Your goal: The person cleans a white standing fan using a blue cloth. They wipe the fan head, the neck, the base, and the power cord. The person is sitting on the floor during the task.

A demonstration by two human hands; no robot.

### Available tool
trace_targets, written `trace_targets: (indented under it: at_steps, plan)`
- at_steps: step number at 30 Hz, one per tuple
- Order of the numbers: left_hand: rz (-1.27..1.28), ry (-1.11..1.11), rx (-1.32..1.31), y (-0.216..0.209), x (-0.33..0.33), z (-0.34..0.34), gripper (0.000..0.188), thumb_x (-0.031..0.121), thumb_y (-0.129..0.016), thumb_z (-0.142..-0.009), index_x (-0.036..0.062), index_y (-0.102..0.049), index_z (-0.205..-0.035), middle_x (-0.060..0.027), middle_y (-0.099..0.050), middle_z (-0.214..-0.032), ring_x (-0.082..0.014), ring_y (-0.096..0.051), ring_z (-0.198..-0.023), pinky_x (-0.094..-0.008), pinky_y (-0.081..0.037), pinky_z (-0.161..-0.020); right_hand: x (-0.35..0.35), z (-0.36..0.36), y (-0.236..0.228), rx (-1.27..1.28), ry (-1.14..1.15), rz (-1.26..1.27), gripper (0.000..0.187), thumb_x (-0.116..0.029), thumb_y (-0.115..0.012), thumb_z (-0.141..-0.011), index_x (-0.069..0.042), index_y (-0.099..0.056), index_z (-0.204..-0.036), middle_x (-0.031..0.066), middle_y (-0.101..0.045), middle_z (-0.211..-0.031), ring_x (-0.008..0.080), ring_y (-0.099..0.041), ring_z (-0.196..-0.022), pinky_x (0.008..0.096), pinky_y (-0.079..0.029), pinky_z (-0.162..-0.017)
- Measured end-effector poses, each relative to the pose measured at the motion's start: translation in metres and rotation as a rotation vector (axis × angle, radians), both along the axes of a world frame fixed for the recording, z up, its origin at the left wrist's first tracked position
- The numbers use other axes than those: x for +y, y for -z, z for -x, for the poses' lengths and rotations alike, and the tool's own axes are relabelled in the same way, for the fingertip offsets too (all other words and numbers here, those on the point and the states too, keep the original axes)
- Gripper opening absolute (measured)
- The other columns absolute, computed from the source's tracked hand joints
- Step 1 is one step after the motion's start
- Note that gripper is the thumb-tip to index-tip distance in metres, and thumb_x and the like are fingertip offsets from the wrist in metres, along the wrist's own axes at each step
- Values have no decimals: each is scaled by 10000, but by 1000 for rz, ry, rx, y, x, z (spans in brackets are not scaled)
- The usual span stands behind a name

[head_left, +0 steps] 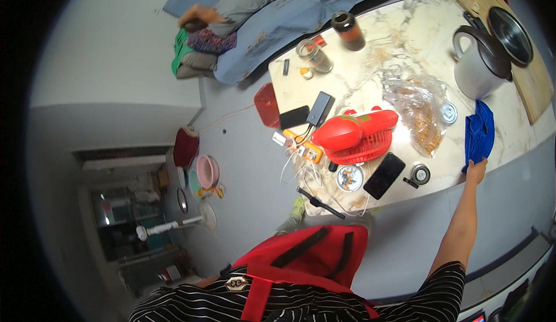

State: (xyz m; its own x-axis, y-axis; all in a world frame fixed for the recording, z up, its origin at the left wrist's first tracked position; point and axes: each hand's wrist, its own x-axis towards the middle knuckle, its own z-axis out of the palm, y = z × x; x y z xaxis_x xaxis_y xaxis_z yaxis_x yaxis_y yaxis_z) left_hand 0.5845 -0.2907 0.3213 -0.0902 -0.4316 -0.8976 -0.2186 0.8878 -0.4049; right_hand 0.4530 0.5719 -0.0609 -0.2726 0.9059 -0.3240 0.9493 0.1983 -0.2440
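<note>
Beyond the red apron (313, 249), the right hand (476, 171) reaches out at the table's near edge, its fingers closed on the near end of a bunched blue cloth (479, 131); the left hand is out of sight, so I cannot tell what it does. The cloth lies on the marble-patterned table (370, 81), mostly ahead of the fingers. Handling it well probably calls for opening out the folds and spreading the palm over it, since a pinch at one end steers the far part poorly. Short, slow strokes look safest: to the left lie the round blue-and-white lid (449, 113) and the clear plastic bag (420, 104) of brown food, which a loose corner could drag. Just past the cloth stands the pale jug (476, 77) with a dark lid, better skirted than bumped. Farther right, the wooden board (538, 90) overlaps the table, and its raised edge could snag the fabric.
</note>
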Motion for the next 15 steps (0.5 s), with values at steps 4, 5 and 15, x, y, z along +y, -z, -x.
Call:
trace_targets:
  at_steps: [4,5,15]
  plan:
    - [-67,70,11,29,-6,26,369,371,-563,-778,65,-627,-972,-189,-623,-1000,-346,-597,-934,-426,-472,-780,71,-61,31,494,243,275,593,-286,-721,-725,-25,-504,-1211,124,-624,-1014,237,-579,-937,345,-441,-841]
    - [-59,42,8,24,-6,-3,365,367,-563,-778,64,-627,-972,-189,-623,-1001,-346,-597,-935,-424,-473,-782,58,-49,8,620,293,169,518,-284,-711,-749,6,-547,-1146,126,-601,-1047,180,-552,-919,295,-436,-817]
    - [-478,-355,982,51,17,50,389,187,-625,-811,19,-497,-1137,-126,-587,-1036,-212,-581,-930,-319,-474,-780,-264,-62,-415,1427,-47,310,605,-170,-548,-733,-20,-407,-1302,130,-430,-1269,308,-428,-1124,409,-326,-969]
